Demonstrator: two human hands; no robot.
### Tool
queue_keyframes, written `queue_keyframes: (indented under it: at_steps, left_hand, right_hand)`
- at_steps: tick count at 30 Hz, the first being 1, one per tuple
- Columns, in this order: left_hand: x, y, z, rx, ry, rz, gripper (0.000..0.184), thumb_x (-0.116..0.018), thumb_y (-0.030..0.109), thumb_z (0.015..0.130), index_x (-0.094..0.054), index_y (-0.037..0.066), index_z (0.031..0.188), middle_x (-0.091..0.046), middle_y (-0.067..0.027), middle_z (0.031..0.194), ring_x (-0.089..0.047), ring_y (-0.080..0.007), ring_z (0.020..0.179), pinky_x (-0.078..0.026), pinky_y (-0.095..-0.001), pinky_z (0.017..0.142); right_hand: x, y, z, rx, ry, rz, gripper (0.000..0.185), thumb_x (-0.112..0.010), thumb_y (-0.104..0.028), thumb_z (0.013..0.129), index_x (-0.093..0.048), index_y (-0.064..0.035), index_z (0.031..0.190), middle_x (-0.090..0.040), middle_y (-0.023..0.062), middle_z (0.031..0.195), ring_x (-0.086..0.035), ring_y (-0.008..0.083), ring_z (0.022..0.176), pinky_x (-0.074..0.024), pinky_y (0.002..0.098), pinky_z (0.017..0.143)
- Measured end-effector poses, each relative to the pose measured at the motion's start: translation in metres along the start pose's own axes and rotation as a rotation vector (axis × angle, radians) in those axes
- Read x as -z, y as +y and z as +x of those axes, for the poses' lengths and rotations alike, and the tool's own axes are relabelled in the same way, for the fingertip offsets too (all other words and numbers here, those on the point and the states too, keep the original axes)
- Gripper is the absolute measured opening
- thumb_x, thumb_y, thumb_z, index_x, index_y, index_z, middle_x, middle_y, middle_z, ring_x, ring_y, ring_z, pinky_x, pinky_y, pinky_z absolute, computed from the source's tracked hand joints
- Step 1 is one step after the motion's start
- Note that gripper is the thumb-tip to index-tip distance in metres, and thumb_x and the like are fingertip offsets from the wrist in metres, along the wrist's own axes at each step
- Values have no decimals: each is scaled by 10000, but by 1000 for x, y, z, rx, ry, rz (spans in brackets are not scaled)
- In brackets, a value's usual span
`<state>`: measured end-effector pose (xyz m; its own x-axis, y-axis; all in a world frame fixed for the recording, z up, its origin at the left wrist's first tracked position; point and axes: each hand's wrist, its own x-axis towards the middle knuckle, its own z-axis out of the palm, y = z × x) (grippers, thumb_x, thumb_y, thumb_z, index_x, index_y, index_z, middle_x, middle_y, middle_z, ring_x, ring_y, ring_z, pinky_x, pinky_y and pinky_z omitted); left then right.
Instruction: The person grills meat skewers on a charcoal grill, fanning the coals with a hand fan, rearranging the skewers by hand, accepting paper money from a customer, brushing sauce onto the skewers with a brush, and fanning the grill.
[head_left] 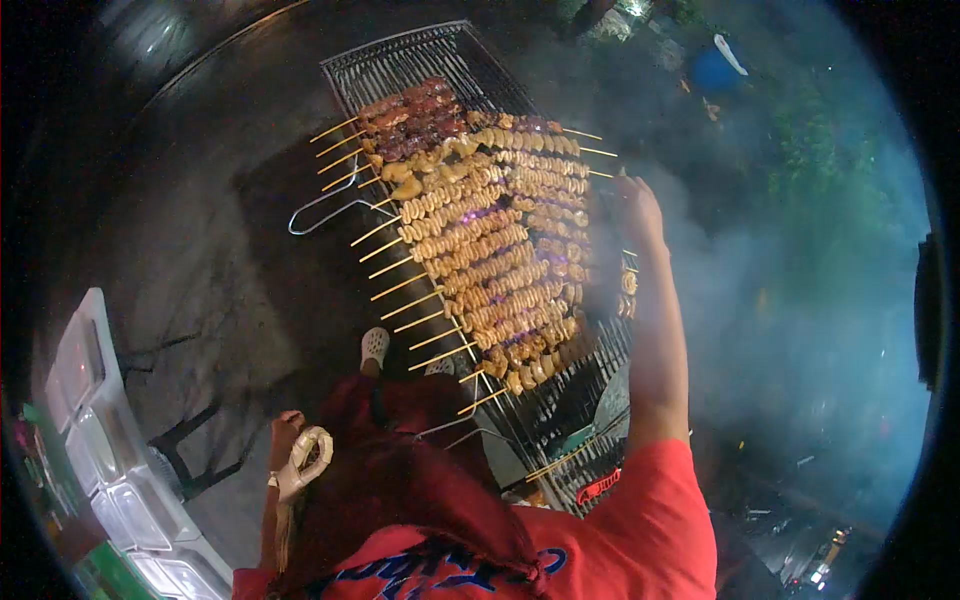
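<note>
Rows of skewers (480, 240) with coiled pale-brown pieces lie across a long wire grill (400, 55), their sticks pointing out on both sides. Dark red meat skewers (415, 118) lie at its far end. My right hand (638, 212) is beyond the grill's right edge, close to the stick ends, its fingers pinched together; smoke and blur hide what they hold, if anything. My left hand (288, 428) is low on the left, away from the grill, its fingers closed by a beige looped item (305, 465). What lies inside that grip is too small to tell.
Metal wire handles (325, 210) stick out from the grill's left side. Clear-lidded trays (130, 475) stand at the lower left. Smoke drifts over the right side. Near the grill's close end lie a red-handled item (598, 487) and bare sticks (570, 458). My light shoe (374, 345) is beside the grill.
</note>
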<state>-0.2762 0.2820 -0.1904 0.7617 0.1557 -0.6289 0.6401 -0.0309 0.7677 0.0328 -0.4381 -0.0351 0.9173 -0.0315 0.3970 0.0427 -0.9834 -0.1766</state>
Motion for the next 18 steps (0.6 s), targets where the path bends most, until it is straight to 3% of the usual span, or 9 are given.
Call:
queue_keyframes:
  at_steps: [3, 6, 9, 12, 18]
  left_hand:
    - [5, -12, 9, -21, 50, 3, 229, -615, 160, 833, -615, -44, 938, -616, -56, 721, -537, -116, 649, -441, -291, 584]
    - [17, -25, 22, 9, -1, 70, 196, -615, 150, 832, -615, -34, 899, -612, -47, 711, -540, -109, 638, -441, -285, 577]
    - [22, -37, 28, 47, -16, 149, 183, -614, 146, 829, -616, -29, 883, -609, -43, 704, -540, -107, 630, -440, -283, 570]
    - [11, -34, 30, 63, 27, 213, 181, -615, 145, 825, -619, -27, 879, -608, -42, 700, -538, -107, 623, -438, -284, 564]
    - [1, -30, 36, 82, 74, 297, 177, -616, 145, 817, -624, -24, 871, -604, -41, 690, -534, -106, 609, -434, -287, 551]
  right_hand:
    - [-9, 1, 10, -41, -254, -73, 188, -549, -236, 805, -623, -81, 882, -601, 128, 958, -579, 328, 914, -472, 407, 738]
    - [9, -10, 16, -93, -326, -47, 202, -524, -227, 815, -633, -96, 924, -600, 129, 957, -578, 325, 923, -471, 411, 752]
    - [17, 7, 16, 24, -173, -26, 138, -543, -164, 775, -622, -74, 844, -617, 165, 933, -571, 356, 942, -465, 431, 800]
    - [-10, 43, 16, 54, -180, 73, 151, -612, -220, 730, -659, -91, 794, -641, 137, 801, -616, 329, 745, -490, 392, 645]
    - [-25, 30, 8, -29, -265, 72, 193, -643, -250, 698, -653, -59, 722, -642, 145, 722, -633, 323, 712, -490, 383, 614]
